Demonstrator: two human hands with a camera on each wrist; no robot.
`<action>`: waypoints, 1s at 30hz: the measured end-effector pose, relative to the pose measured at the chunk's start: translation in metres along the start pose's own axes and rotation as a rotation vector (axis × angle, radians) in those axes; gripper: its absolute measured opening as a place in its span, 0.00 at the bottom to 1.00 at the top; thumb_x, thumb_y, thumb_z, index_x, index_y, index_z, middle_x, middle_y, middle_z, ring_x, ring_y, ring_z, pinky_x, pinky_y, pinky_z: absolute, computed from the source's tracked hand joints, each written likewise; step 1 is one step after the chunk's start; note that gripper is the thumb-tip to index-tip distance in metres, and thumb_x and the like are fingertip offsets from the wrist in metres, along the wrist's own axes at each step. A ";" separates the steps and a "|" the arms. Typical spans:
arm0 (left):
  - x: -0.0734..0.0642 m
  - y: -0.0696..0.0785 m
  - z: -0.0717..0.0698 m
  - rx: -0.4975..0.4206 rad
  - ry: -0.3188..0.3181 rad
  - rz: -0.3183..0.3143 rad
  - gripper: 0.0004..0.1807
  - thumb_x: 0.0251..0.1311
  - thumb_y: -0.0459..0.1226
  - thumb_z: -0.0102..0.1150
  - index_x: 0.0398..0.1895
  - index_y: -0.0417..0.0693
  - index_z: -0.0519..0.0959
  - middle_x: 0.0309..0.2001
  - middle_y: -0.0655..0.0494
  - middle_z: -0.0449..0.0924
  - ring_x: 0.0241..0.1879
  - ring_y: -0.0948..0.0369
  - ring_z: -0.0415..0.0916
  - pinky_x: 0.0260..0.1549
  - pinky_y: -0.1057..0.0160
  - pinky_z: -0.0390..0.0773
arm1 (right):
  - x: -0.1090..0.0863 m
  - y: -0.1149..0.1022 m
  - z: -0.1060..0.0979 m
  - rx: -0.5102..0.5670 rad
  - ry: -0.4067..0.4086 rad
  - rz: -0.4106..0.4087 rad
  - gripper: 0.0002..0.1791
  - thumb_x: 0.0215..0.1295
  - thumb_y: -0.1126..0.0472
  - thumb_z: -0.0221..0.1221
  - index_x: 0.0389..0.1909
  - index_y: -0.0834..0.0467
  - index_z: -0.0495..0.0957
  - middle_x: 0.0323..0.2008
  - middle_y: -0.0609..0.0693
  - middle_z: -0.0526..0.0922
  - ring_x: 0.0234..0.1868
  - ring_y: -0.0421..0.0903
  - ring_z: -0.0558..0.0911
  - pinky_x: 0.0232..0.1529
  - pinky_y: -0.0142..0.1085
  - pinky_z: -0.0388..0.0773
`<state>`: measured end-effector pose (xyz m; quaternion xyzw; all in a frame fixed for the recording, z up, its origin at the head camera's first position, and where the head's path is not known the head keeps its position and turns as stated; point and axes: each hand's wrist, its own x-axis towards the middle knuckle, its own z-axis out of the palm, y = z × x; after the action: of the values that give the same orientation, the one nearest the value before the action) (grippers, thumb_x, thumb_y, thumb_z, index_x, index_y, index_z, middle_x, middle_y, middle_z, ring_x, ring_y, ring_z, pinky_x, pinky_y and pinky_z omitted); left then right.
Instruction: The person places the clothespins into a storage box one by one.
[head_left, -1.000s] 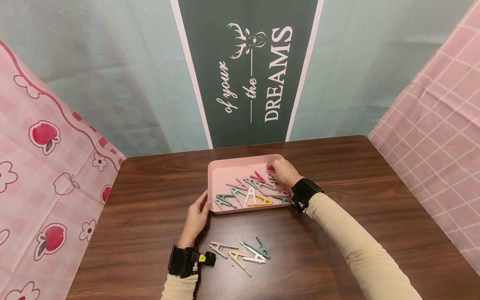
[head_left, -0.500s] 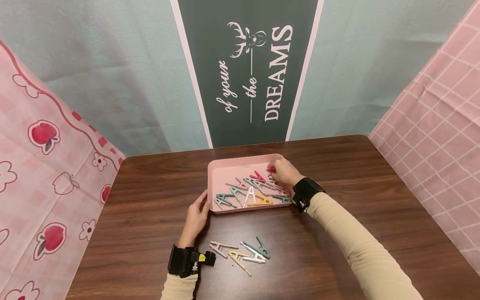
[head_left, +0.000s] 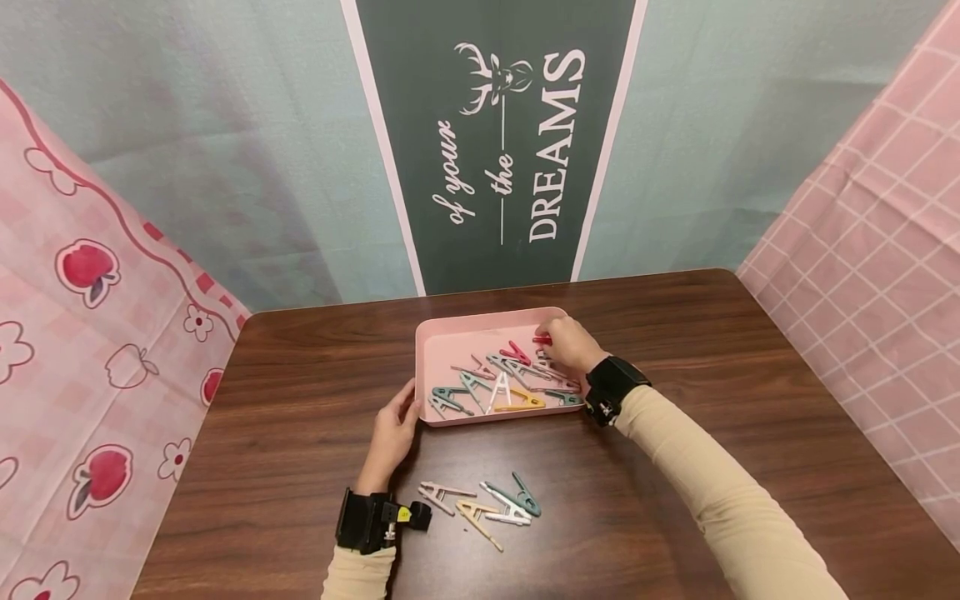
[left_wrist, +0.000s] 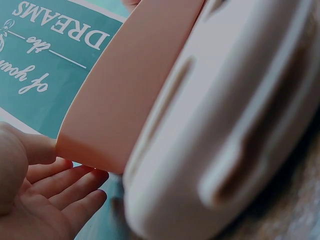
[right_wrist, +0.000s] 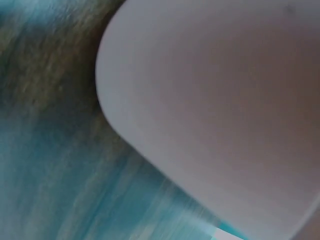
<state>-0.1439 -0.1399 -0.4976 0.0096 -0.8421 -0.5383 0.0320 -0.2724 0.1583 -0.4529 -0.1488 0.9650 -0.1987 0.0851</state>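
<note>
A pink tray on the table holds several clothespins in teal, white, pink and red, with a yellow clothespin near its front wall. At the tray's back right corner, my right hand reaches in and pinches a red clothespin; its fingertips are partly hidden. A second red clothespin lies just left of it. My left hand touches the tray's front left corner. In the left wrist view its fingers are loosely extended by the tray's corner. The right wrist view shows no fingers, only a blurred pale surface.
In front of the tray, a pink clothespin, a cream clothespin, a white clothespin and a dark green clothespin lie on the brown wooden table. A printed curtain hangs behind the table.
Hardly anything differs. The right hand stays at the tray's back right corner with the red clothespin, shifting only very slightly, and the left hand keeps its place.
</note>
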 end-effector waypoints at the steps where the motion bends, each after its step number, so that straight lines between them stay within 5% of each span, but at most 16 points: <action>1: 0.000 0.000 0.000 -0.001 -0.002 -0.002 0.24 0.69 0.29 0.48 0.67 0.31 0.65 0.63 0.33 0.71 0.64 0.43 0.71 0.63 0.47 0.72 | -0.001 0.000 0.000 0.000 0.006 -0.006 0.16 0.61 0.66 0.61 0.50 0.65 0.81 0.47 0.60 0.85 0.47 0.53 0.81 0.60 0.49 0.78; 30: -0.001 0.002 -0.001 0.025 0.001 -0.004 0.24 0.69 0.30 0.49 0.67 0.31 0.65 0.63 0.32 0.71 0.63 0.42 0.72 0.62 0.46 0.73 | -0.045 -0.025 0.019 0.009 0.145 -0.222 0.12 0.59 0.63 0.63 0.42 0.65 0.84 0.41 0.57 0.87 0.42 0.50 0.83 0.50 0.46 0.83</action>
<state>-0.1425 -0.1396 -0.4950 0.0117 -0.8488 -0.5277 0.0311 -0.2198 0.1437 -0.4549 -0.2397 0.9452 -0.2215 -0.0068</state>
